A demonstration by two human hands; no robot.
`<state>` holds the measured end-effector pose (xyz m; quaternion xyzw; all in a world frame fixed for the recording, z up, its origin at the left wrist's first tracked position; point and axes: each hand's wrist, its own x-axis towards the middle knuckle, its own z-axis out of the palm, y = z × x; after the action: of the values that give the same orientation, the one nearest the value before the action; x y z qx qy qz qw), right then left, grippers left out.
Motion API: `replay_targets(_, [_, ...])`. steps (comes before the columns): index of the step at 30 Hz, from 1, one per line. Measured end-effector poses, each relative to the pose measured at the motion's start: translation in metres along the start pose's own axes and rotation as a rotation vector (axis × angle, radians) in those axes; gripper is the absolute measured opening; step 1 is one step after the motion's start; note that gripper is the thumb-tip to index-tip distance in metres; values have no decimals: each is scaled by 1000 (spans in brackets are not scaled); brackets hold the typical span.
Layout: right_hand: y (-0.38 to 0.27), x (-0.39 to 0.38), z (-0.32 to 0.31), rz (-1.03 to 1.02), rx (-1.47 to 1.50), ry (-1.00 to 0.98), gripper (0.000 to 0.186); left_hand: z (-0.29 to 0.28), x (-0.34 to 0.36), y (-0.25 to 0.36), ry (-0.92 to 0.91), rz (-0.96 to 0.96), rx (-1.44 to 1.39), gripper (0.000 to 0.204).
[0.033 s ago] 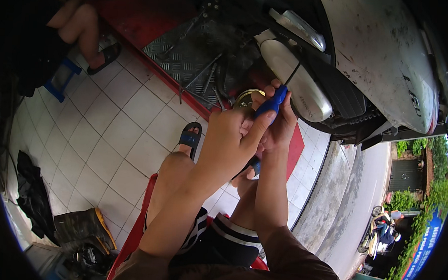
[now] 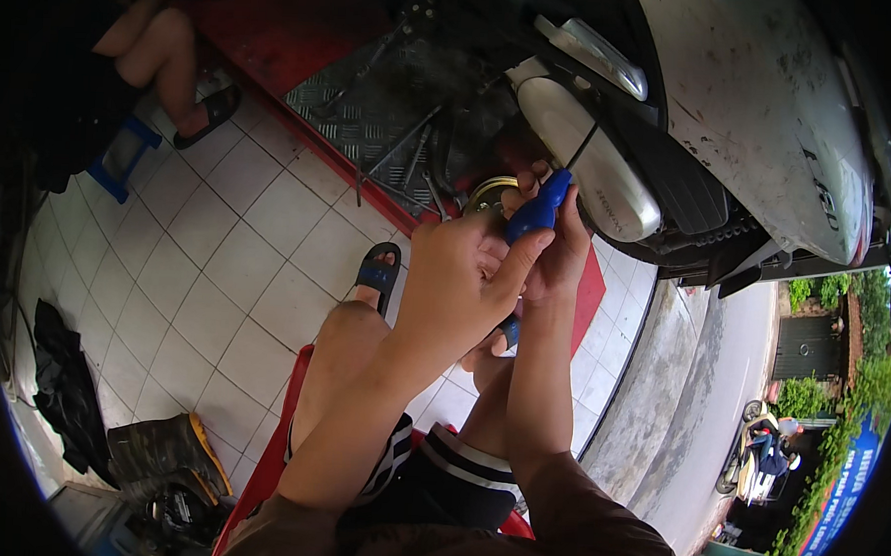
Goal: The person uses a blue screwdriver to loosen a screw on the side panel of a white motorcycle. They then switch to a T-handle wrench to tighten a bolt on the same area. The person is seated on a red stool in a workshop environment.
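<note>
Gripping one blue-handled screwdriver (image 2: pixel 540 209), both hands work at the scooter's underside; the left hand (image 2: pixel 460 289) has its fingers curled shut round the handle from below, thumb laid along it; the right hand (image 2: pixel 556 253) closes on the same handle from behind, fingertips near its top; the thin black shaft runs up to the pale silver exhaust cover (image 2: pixel 589 175), its tip touching or just beside the cover's upper edge, which of the two I cannot tell. By my reading the step in hand is driving or loosening a fastener there; the next move likely calls for keeping the shaft square and turning without slipping. One scooter (image 2: pixel 761 103) stands on one red ramp (image 2: pixel 307 33); one brass-coloured ring (image 2: pixel 489 192) shows behind the hands; two sandals (image 2: pixel 378 273) sit on the tiled floor (image 2: pixel 217 268); another person's leg (image 2: pixel 166 67) is at the top left corner.
</note>
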<state>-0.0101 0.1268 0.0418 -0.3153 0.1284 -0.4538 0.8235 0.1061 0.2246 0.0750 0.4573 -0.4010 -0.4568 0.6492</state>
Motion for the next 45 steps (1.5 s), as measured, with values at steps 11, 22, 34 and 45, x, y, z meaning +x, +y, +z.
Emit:
replay_targets(11, [-4, -27, 21, -2, -334, 249, 37, 7, 4, -41, 107, 713, 461, 43])
replay_targets(22, [-13, -23, -1, 25, -281, 278, 37, 17, -4, -55, 310, 628, 358, 32])
replay_targets(34, [-9, -15, -8, 61, 59, 41, 36, 26, -8, -69, 399, 562, 203, 35])
replay_targets(45, [-11, -20, -18, 43, -194, 290, 35, 20, -4, -60, 302, 695, 306, 16])
